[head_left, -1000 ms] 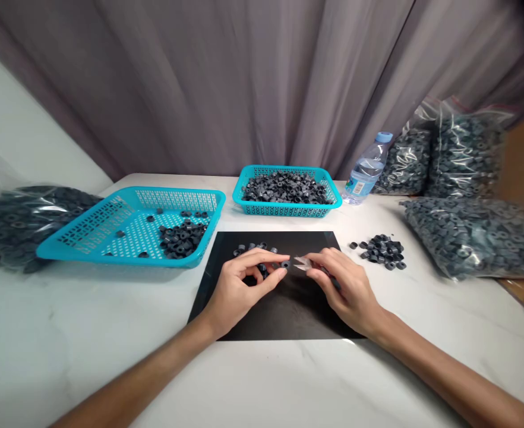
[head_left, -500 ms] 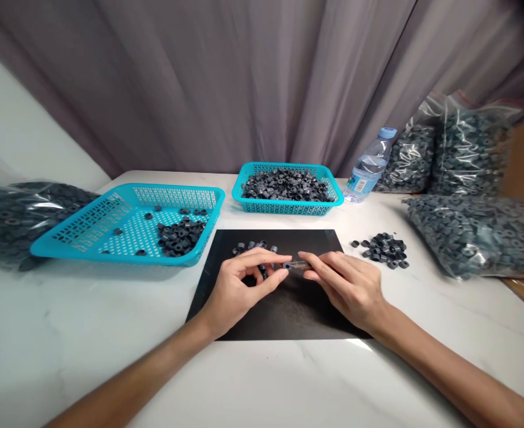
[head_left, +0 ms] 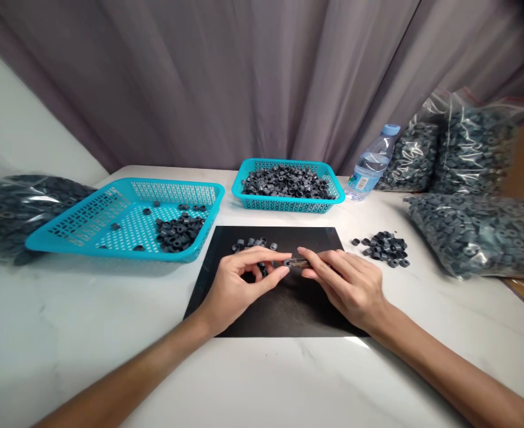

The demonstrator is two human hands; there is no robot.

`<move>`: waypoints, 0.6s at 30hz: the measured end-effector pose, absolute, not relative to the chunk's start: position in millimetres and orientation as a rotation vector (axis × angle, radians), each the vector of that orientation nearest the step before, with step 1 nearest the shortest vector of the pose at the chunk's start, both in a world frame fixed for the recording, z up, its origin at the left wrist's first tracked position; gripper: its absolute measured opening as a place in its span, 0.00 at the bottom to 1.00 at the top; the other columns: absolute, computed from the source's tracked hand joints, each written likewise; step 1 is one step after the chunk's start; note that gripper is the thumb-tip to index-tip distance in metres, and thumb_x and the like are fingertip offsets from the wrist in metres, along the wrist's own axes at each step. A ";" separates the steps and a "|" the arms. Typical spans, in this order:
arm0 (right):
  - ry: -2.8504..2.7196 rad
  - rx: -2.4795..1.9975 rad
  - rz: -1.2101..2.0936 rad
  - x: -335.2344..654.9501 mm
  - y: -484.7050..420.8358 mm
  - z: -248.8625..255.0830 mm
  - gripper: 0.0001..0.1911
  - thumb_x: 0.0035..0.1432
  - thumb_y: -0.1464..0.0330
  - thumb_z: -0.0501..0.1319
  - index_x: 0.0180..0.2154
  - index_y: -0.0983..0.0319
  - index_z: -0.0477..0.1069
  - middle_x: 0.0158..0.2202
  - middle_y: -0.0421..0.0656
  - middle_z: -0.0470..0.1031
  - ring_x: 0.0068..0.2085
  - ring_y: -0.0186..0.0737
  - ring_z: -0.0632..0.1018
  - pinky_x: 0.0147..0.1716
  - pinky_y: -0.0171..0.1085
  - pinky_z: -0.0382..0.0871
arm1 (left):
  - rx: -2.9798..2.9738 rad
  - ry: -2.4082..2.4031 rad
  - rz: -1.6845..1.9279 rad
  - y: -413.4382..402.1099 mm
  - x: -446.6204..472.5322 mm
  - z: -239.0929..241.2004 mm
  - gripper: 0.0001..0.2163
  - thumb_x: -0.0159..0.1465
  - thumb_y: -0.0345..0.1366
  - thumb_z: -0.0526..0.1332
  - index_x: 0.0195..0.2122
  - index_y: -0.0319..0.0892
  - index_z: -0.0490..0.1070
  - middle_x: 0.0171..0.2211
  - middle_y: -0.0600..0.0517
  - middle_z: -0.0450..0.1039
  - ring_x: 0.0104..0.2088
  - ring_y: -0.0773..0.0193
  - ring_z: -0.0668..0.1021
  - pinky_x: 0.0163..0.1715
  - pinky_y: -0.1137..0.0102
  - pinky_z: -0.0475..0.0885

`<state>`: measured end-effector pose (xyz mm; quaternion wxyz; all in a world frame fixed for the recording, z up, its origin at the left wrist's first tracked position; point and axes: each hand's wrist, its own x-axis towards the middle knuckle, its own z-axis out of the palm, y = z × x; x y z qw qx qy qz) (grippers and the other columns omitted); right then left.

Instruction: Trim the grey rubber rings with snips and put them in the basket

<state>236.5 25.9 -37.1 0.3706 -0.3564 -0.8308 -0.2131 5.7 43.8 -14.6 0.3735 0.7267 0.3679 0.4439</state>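
My left hand (head_left: pixel 237 285) rests on the black mat (head_left: pixel 284 309), thumb and forefinger pinched on a small dark grey ring (head_left: pixel 287 263). My right hand (head_left: pixel 346 285) faces it, fingers closed round a thin tool (head_left: pixel 301 262) whose tip meets the ring. Several loose rings (head_left: pixel 253 244) lie on the mat just beyond my left fingers.
A big turquoise basket (head_left: pixel 88 223) with some rings sits at the left, a smaller full one (head_left: pixel 289 204) behind the mat. A small ring pile (head_left: pixel 384 248) lies to the right. A water bottle (head_left: pixel 371 163) and bags of rings (head_left: pixel 471 232) stand at right; another bag (head_left: pixel 12 208) far left.
My right hand has closed in on the left, bringing the tool tip to the ring; earlier a pale bit showed between the hands. The view has shifted slightly.
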 end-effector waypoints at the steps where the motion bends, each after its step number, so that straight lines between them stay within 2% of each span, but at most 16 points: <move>1: -2.130 -0.914 -0.554 236.4 25.8 -37.0 0.28 0.70 0.70 0.63 0.68 0.59 0.62 0.34 0.41 0.80 0.31 0.36 0.77 0.33 0.37 0.65 | 1.862 0.939 1.136 43.6 5.8 -14.6 0.09 0.64 0.32 0.70 0.45 0.47 0.85 0.39 0.51 0.81 0.29 0.69 0.76 0.25 0.75 0.72; 5: -2.141 -0.911 -0.600 236.1 25.3 -35.8 0.28 0.71 0.70 0.62 0.69 0.59 0.60 0.34 0.41 0.81 0.30 0.36 0.76 0.34 0.37 0.65 | 1.855 0.930 1.132 42.4 6.1 -14.2 0.09 0.63 0.31 0.70 0.44 0.46 0.85 0.38 0.51 0.81 0.28 0.69 0.76 0.25 0.75 0.71; 9: -2.145 -0.900 -0.624 236.5 25.0 -34.9 0.27 0.70 0.70 0.62 0.67 0.62 0.62 0.35 0.42 0.82 0.31 0.37 0.75 0.33 0.38 0.64 | 1.851 0.927 1.131 42.5 6.8 -13.9 0.09 0.63 0.30 0.70 0.44 0.46 0.85 0.37 0.52 0.81 0.28 0.70 0.75 0.25 0.76 0.71; 18: -2.138 -0.884 -0.617 237.1 25.9 -34.2 0.25 0.70 0.71 0.63 0.65 0.61 0.65 0.34 0.41 0.82 0.30 0.36 0.72 0.31 0.38 0.60 | 1.860 0.925 1.116 42.9 6.2 -13.8 0.08 0.63 0.30 0.70 0.43 0.46 0.85 0.37 0.52 0.81 0.28 0.69 0.75 0.25 0.76 0.70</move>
